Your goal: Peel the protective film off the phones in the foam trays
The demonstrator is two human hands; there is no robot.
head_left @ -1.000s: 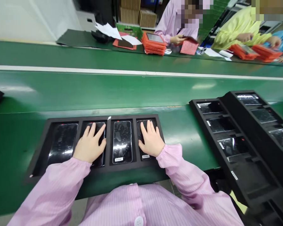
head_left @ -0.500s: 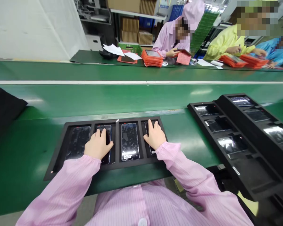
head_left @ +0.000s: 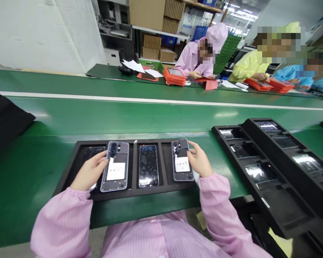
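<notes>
My left hand (head_left: 90, 170) grips a smartphone (head_left: 117, 169) by its left edge, its back side facing me with camera rings and a white label showing. In my right hand (head_left: 199, 160) is a second smartphone (head_left: 182, 165), also back side up, held at its right edge. Both are just above a black tray (head_left: 163, 168) with divided compartments. Between them, one phone (head_left: 148, 165) lies screen up in its compartment. Another phone (head_left: 93, 152) rests screen up in the leftmost compartment, partly hidden by my left hand.
To the right, two more black trays (head_left: 278, 193) hold several phones. A black cloth-like thing (head_left: 8, 116) is at the left. Beyond the white strip on the green bench, people work beside stacks of red-orange covers (head_left: 174, 77) and papers (head_left: 134, 65).
Both hands have lifted phones out of their compartments and turned them from screen up to back side up. The left hand has moved left, the right hand right. The camera view has tilted.
</notes>
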